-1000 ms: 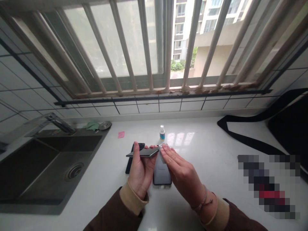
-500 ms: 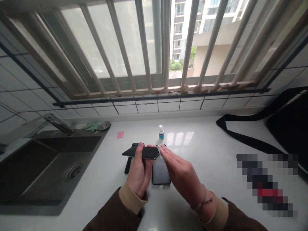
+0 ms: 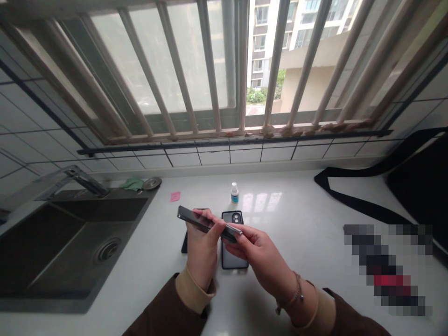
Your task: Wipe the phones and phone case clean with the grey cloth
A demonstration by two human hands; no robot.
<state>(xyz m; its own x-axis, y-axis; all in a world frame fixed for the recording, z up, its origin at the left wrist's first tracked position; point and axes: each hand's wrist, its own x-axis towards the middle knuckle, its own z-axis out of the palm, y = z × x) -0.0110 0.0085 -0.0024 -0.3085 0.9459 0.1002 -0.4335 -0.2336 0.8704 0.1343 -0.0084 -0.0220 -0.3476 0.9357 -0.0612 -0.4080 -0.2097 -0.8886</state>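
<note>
The white desk point(image 3: 301, 242) carries a dark phone case point(image 3: 234, 254) lying flat, a second dark phone point(image 3: 184, 243) beside it, a small dropper bottle point(image 3: 234, 193), a pink note point(image 3: 175, 196), a black strap point(image 3: 353, 200) and a sunken sink point(image 3: 52, 242).

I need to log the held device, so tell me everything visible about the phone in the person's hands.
The phone is a thin, dark slab with a glossy, metallic-looking edge, seen nearly edge-on. It is held above the white counter, tilted with its left end higher. The left hand grips its middle from below; the right hand pinches its right end. Below it lie a phone case and another dark flat item, mostly hidden. Its screen cannot be seen.
</note>
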